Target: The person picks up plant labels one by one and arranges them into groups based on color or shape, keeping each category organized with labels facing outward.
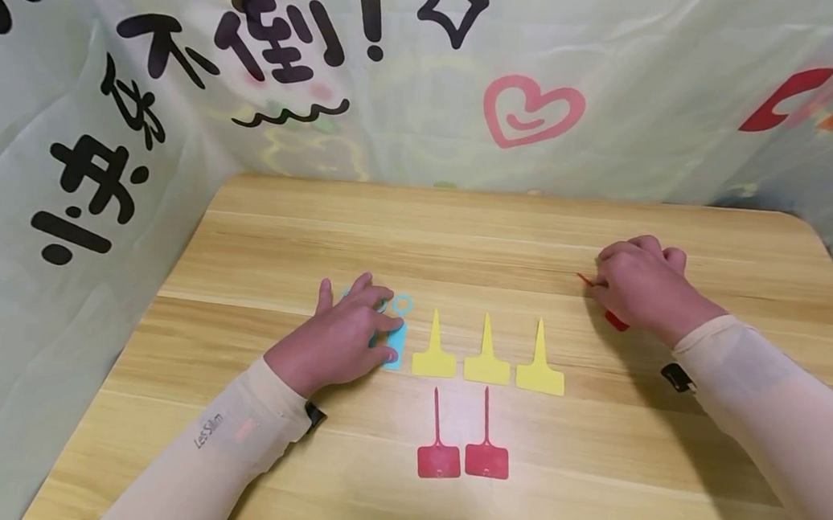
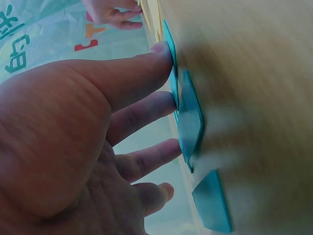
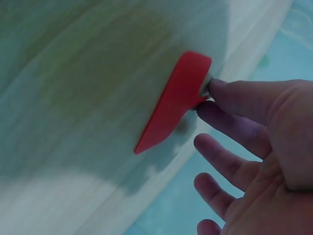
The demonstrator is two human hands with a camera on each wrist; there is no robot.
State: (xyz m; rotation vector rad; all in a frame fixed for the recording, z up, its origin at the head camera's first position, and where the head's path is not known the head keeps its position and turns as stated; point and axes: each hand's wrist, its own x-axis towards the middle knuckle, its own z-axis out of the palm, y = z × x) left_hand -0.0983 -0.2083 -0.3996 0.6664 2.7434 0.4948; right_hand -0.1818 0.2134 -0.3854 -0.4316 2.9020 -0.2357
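My right hand (image 1: 643,288) is at the back right of the table, pinching the thin stem of a red plant label (image 3: 178,100) between thumb and index finger. Its wide head tilts close over the wood, and the other fingers are spread apart. My left hand (image 1: 346,328) lies over several blue tags (image 1: 396,343) with ring-shaped tops, hiding most of them. In the left wrist view, its thumb touches one blue tag (image 2: 170,58) and two fingertips reach another tag (image 2: 190,117). A further blue tag (image 2: 212,203) lies beside them.
Three yellow T-shaped plant labels (image 1: 487,362) lie in a row right of the left hand. Below them are two red plant labels (image 1: 439,460) with thin stems upward. A printed white cloth (image 1: 410,147) hangs behind and left of the wooden table (image 1: 265,459).
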